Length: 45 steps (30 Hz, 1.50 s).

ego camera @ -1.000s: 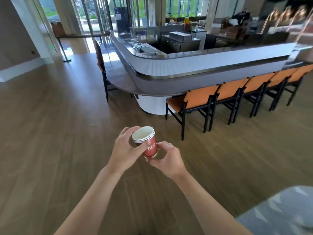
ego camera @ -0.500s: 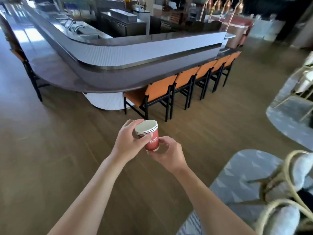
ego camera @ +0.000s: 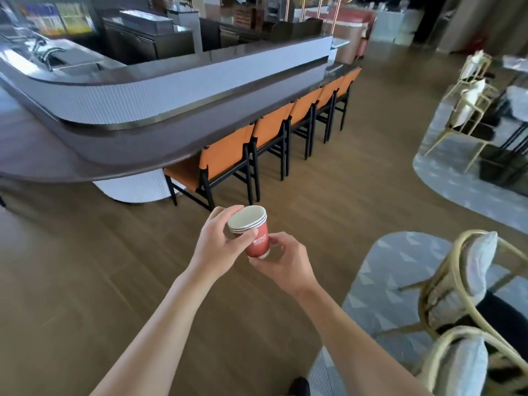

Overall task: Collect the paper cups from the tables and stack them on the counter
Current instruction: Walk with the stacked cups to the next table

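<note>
Centre of frame, slightly low: stack of red paper cups, nested, three white rims visible at top, white logo text on red side, tilted with mouth leaning toward upper left. Held in mid-air over wood floor, well apart from counter. Left hand wrapped round upper part of stack from the left, fingers curled over far rim, thumb pressed across side just under rims. Right hand gripping lower part and base from the right, fingers curled under bottom, thumb on the side near the logo. Both forearms bare, entering from bottom edge and converging on cups.

Upper left to upper centre: long curved counter, dark top, white ribbed raised front band, white ribbed base under the curve. Sink and tap behind it at upper left, blurred. Row of orange chairs with black frames tucked along counter edge, running from centre toward upper right.

Lower right: grey patterned rug with gold-framed chairs carrying pale cushions, nearest one cropped by bottom edge. Right edge, mid-height: second pale rug with more gold-framed chairs and a dark-legged table, blurred. Bottom edge, centre-right: dark shoe tip on floor.
</note>
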Available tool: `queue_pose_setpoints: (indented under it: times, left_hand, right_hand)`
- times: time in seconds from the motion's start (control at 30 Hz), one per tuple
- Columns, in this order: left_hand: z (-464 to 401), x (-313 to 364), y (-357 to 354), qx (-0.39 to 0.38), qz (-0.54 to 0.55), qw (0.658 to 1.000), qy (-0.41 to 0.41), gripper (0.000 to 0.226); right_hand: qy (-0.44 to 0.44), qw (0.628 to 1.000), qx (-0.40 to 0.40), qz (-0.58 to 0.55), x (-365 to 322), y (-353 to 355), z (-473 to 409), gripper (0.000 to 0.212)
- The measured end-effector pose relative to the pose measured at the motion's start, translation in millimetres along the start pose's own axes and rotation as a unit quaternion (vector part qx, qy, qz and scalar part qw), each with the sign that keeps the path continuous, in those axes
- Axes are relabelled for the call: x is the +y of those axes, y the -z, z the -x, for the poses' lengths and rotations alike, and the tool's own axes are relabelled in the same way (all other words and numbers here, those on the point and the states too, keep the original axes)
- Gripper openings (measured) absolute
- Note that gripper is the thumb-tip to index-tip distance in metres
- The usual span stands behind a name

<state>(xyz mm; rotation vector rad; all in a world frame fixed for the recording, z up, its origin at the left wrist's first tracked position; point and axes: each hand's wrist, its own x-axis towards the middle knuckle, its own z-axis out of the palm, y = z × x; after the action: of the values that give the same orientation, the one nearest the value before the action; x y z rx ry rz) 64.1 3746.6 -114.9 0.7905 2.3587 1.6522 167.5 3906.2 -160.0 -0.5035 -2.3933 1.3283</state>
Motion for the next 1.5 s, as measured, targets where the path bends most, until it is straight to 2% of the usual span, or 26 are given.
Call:
queue_pose_setpoints:
  times: [0.33, 0.6, 0.9, 1.1, 1.23, 1.5]
  left_hand:
    - [-115, 69, -106, -0.018, -0.041, 0.999, -0.03, 0.053]
    - [-182, 107, -176, -0.042, -0.063, 0.995, -0.069, 0.047]
    - [-250, 135, -287, -0.164, -0.014, 0.982, -0.092, 0.041]
    - [-295, 142, -376, -0.264, 0.033, 0.96, -0.093, 0.06]
    - [-340, 149, -420, -0.325, 0.047, 0.937, -0.118, 0.061]
    - [-446, 146, -466, -0.366, 0.065, 0.914, -0.162, 0.064]
  right_hand:
    - [0.032, 0.997, 0.03, -0.058, 64, 110, -114, 0.045]
    - [0.048, 0.994, 0.074, -0.07, 102, 187, -167, 0.048]
    - [-0.03, 0.985, 0.166, -0.039, 166, 269, -184, 0.05]
    - [-0.112, 0.961, 0.252, 0.014, 210, 324, -185, 0.049]
    - [-0.141, 0.942, 0.304, 0.031, 222, 354, -205, 0.044]
    - [-0.175, 0.911, 0.359, 0.106, 230, 384, -286, 0.04]
